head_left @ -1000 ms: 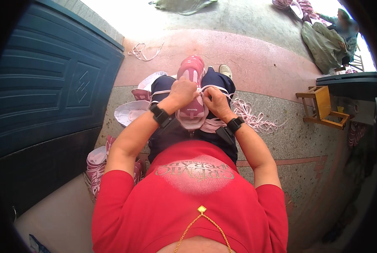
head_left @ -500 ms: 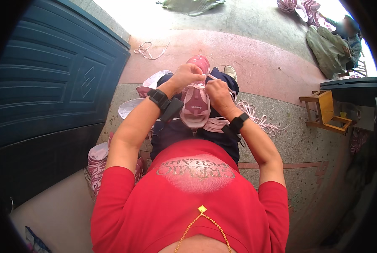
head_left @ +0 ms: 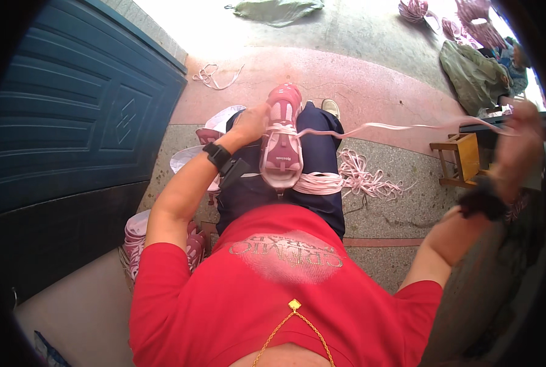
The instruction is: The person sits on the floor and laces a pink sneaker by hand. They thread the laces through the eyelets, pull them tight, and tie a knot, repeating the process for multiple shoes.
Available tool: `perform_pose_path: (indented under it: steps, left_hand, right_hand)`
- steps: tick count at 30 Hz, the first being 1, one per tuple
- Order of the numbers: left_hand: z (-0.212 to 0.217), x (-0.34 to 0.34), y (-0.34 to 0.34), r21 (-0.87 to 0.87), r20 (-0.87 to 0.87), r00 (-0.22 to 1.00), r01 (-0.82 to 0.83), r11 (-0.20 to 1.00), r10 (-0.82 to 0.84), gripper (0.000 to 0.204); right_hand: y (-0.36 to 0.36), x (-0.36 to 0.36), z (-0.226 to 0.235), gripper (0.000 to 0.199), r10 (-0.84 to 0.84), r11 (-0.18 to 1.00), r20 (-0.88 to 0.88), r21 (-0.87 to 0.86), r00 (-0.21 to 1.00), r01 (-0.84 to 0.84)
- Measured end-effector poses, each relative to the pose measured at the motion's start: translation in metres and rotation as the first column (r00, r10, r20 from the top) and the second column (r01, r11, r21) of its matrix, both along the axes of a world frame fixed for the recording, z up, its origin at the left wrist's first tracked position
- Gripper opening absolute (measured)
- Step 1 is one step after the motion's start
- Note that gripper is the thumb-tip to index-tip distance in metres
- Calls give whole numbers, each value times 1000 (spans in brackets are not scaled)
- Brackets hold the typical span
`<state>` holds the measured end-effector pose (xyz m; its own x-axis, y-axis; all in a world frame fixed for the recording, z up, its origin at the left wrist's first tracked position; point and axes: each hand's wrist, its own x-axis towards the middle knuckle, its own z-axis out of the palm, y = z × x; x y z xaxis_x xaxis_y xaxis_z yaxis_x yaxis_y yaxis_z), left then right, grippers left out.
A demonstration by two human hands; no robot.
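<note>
A pink sneaker [head_left: 283, 153] rests between my thighs, its toe pointing away from me. My left hand [head_left: 252, 124] is closed around the left side of the shoe, near the lacing. From the eyelets a pale pink shoelace [head_left: 371, 126] stretches far out to the right. At its other end is my right hand [head_left: 520, 140], blurred by motion, with the lace running into its fingers. A bundle of pale pink laces [head_left: 319, 183] lies across my right thigh, and a looser heap of laces [head_left: 371, 174] spreads beside it.
More pink shoes [head_left: 140, 238] stand by my left side, with others beside my left leg. A blue door [head_left: 83, 98] is at the left. To the right stands a wooden stool [head_left: 459, 159]. A stray lace [head_left: 215, 76] lies on the floor ahead; another person sits at the far right.
My right hand has swung from the shoe far out to the right, drawing the lace into a long line. My left hand has shifted slightly nearer and left, onto the shoe's side.
</note>
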<state>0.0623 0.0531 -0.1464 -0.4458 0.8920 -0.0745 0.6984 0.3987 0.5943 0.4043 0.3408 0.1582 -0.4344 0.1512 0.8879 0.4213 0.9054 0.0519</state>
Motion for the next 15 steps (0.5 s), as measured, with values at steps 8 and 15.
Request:
perform_pose_path:
  steps: [8, 15]
  left_hand:
    - [14, 0, -11, -111, 209, 977, 63, 992, -39, 34]
    - [12, -8, -25, -118, 527, 839, -85, 989, 135, 42]
  right_hand:
    - [-183, -170, -276, 13, 715, 204, 165, -979, 680, 22]
    - [-224, -198, -312, 21, 483, 721, 564, -690, 670, 62]
